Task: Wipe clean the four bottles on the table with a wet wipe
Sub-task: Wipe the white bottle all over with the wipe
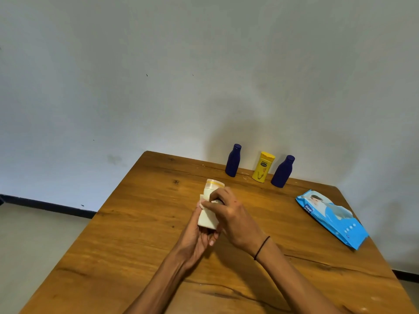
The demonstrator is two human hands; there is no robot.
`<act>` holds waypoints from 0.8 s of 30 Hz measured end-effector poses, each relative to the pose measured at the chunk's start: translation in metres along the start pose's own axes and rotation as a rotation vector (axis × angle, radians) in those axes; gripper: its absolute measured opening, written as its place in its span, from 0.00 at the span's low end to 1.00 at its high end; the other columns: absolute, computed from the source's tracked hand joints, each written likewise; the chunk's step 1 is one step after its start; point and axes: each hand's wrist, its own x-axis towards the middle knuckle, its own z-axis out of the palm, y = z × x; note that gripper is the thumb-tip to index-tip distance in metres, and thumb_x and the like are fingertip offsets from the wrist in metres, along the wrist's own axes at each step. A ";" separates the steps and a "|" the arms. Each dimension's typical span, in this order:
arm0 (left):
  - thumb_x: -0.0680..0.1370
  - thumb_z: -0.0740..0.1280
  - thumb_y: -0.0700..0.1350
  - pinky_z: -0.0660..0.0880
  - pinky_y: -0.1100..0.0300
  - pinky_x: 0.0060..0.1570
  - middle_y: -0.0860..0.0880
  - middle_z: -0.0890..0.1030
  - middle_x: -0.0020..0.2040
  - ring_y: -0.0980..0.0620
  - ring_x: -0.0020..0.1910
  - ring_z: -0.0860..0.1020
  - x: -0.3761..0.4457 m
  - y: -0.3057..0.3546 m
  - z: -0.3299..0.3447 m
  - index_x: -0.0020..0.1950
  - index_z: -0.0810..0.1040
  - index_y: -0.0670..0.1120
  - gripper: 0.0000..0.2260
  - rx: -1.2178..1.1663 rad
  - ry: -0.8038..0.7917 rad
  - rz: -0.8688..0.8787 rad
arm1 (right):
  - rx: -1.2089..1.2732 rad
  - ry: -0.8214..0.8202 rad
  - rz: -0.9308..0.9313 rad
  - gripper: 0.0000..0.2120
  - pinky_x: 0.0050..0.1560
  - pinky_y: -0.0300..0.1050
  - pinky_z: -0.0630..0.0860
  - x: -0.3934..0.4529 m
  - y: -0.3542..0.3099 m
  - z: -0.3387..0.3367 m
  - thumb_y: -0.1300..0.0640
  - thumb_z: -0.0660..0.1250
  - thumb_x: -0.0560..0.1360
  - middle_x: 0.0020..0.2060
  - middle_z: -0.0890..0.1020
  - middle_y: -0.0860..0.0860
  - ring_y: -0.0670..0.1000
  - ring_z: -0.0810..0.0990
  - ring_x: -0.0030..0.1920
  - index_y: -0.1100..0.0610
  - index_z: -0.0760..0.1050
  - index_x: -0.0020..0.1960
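I take this for a plain room in a home, sparsely furnished. What tells me so is the wooden table (140, 245), knotted and cracked along the grain, pushed against a bare, scuffed white wall (158, 64). At the table's far edge stand household toiletry bottles (263, 167), and toward its right side lies a blue pack of baby wipes (332, 217). Left of the table I see a pale floor (34, 241) and a dark skirting strip (47, 206).
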 end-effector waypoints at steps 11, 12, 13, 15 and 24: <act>0.81 0.57 0.68 0.75 0.57 0.31 0.38 0.81 0.49 0.48 0.40 0.78 0.001 0.002 0.001 0.69 0.77 0.45 0.31 0.334 0.061 0.060 | -0.012 0.094 -0.033 0.27 0.57 0.47 0.79 0.008 0.004 -0.006 0.60 0.80 0.69 0.61 0.74 0.57 0.56 0.73 0.63 0.56 0.78 0.66; 0.82 0.56 0.66 0.75 0.57 0.30 0.37 0.82 0.52 0.47 0.41 0.78 0.001 0.003 0.000 0.69 0.78 0.46 0.29 0.299 0.056 0.073 | 0.024 0.076 -0.055 0.25 0.59 0.46 0.77 0.002 0.002 -0.003 0.59 0.76 0.72 0.62 0.73 0.56 0.55 0.72 0.64 0.55 0.77 0.67; 0.83 0.55 0.65 0.75 0.57 0.30 0.37 0.82 0.53 0.47 0.41 0.78 0.001 0.003 0.000 0.70 0.78 0.46 0.29 0.270 0.053 0.082 | 0.045 0.067 -0.072 0.23 0.61 0.45 0.75 -0.004 0.001 -0.001 0.58 0.73 0.73 0.62 0.73 0.56 0.54 0.71 0.64 0.54 0.77 0.68; 0.84 0.53 0.64 0.75 0.58 0.28 0.37 0.82 0.52 0.47 0.39 0.78 0.001 0.000 0.000 0.70 0.77 0.44 0.29 0.237 0.040 0.080 | 0.026 0.080 -0.078 0.24 0.60 0.43 0.74 -0.009 0.001 0.000 0.58 0.74 0.73 0.61 0.74 0.56 0.54 0.73 0.63 0.55 0.77 0.68; 0.83 0.53 0.65 0.75 0.62 0.28 0.41 0.80 0.42 0.51 0.36 0.77 -0.001 0.003 0.006 0.70 0.72 0.40 0.31 0.216 0.044 -0.009 | -0.038 0.201 0.037 0.32 0.53 0.54 0.83 0.019 0.008 -0.008 0.65 0.83 0.64 0.59 0.77 0.60 0.60 0.78 0.59 0.60 0.78 0.66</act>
